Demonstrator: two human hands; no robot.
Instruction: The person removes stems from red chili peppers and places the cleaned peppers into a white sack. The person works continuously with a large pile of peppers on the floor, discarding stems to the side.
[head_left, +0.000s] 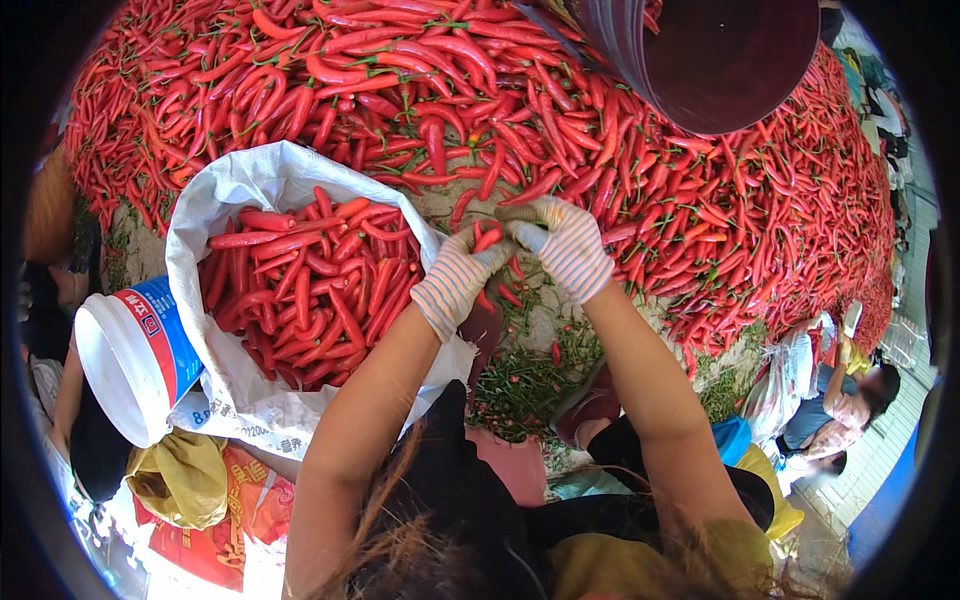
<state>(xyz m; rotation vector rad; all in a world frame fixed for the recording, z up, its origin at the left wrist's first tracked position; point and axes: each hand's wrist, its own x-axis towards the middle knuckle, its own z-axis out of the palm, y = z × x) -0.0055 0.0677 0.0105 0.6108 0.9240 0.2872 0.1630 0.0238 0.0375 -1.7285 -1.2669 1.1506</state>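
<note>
My left hand (459, 276), in a striped knit glove, is closed around a few red chili peppers (489, 239). Opposite it, my right hand (568, 246) wears a matching glove, and its fingertips meet the peppers. A small bit of green stem (537, 223) shows between its thumb and fingers. Left of my hands stands a white woven sack (196, 247), its rim rolled outward, filled with stemless red chili peppers (315, 292). A large heap of red chili peppers (420, 67), many with green stems, spreads across the ground before me.
A dark plastic bucket (731, 67) lies tipped on the heap. A white and blue pail (139, 352) leans against the sack. Cut green stems (525, 382) litter the ground between my feet. Another person (832, 409) sits at the right; a person's arm (67, 397) shows at left.
</note>
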